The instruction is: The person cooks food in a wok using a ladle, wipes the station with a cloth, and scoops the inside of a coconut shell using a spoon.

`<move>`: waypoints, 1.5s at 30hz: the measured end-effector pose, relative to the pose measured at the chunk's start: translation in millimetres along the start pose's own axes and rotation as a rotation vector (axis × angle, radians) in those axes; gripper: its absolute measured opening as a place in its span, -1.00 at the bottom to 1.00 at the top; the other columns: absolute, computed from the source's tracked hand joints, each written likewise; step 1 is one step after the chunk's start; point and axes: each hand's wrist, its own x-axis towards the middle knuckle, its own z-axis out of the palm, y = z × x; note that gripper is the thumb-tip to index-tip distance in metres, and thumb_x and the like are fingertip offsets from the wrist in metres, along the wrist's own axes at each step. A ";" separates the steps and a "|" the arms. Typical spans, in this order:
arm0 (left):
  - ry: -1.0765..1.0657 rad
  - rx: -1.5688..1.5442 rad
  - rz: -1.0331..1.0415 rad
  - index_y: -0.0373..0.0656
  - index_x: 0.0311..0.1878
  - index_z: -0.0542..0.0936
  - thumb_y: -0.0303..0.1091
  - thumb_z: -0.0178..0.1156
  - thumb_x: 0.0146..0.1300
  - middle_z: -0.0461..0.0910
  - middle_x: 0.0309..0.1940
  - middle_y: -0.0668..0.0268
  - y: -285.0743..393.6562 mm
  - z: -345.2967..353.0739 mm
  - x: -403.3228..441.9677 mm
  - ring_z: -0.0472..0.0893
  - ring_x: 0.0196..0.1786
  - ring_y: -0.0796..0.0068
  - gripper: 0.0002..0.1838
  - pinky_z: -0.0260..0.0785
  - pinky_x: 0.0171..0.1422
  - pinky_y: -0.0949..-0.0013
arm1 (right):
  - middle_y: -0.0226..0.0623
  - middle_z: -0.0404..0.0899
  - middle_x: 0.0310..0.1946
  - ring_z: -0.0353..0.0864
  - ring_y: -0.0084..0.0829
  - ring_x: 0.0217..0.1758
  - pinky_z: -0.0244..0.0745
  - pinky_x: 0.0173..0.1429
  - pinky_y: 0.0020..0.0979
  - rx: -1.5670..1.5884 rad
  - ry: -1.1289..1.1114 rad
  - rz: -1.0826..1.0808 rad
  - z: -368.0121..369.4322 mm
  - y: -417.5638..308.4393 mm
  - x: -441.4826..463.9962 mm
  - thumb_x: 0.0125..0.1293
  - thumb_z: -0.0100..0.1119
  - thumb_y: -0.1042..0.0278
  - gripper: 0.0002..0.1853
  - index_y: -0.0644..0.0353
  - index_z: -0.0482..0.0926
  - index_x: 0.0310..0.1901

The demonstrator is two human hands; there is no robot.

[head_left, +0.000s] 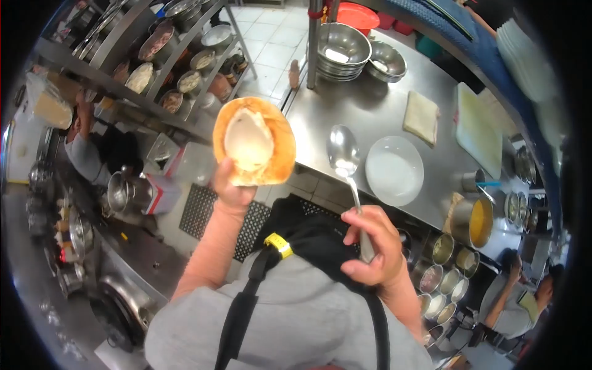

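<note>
My left hand [234, 188] holds up an orange, shell-shaped piece [285, 148] with a pale, whitish hollow facing me; I cannot tell what it is made of. Its thumb presses on the lower left edge. In my right hand [377, 246] is a large metal spoon [343, 148], gripped by the handle with the bowl pointing away from me. Just right of the spoon, a white plate or shallow bowl [394, 171] rests on the steel counter [370, 111]. The spoon and the orange piece are apart.
Stacked metal bowls [343, 52], a folded cloth [422, 118] and a cutting board [478, 129] are on the counter. A yellow-filled pot [480, 222] and food containers [431, 277] stand at the right. Shelves [154, 74] are at upper left. Other people [521, 296] are at both sides.
</note>
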 end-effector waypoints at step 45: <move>-0.184 0.533 0.311 -0.32 0.49 0.07 0.20 0.24 0.19 0.30 0.36 0.03 61.5 -52.1 92.1 0.37 0.40 0.15 0.02 0.22 0.50 0.13 | -0.28 0.58 -0.30 0.63 -0.33 -0.37 0.58 -0.31 -0.38 -0.663 -0.051 -0.322 116.8 24.6 143.7 0.14 0.37 0.54 -0.58 0.27 0.60 0.08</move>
